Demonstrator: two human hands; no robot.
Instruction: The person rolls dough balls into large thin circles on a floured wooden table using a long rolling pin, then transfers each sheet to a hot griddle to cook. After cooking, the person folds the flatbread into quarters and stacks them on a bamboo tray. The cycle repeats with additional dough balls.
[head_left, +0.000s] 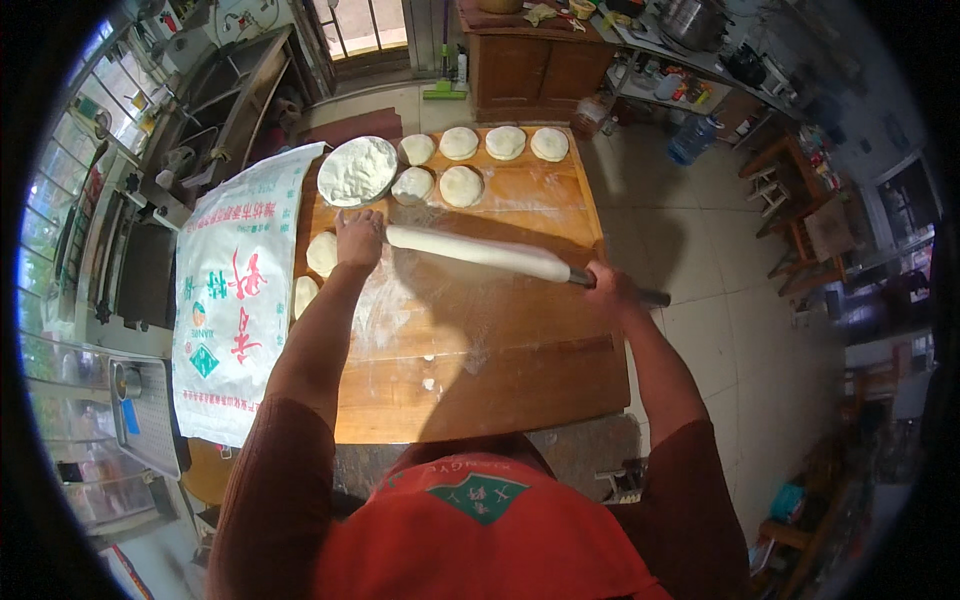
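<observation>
A long sheet of pale dough (480, 253) is wrapped around a dark rolling pin (581, 277), slanting across the floured wooden board (540, 375). My right hand (611, 286) grips the bare right part, whose end (657, 298) sticks out past it. At the other end, my left hand (360, 238) lies over the pin, its fingertips near a bowl of flour (358, 171). Round dough pieces (460, 186) sit in two rows along the far side. Two more, one of them a dough round (322, 253), lie left of my left hand and forearm, partly hidden.
A printed white flour sack (232, 300) covers the board's left side. Beyond are a sink counter (225, 90), a wooden cabinet (517, 71) and a green floor squeegee or mop (445, 91). A large water bottle (691, 140) and wooden stools (806, 236) stand on the tiled floor at right.
</observation>
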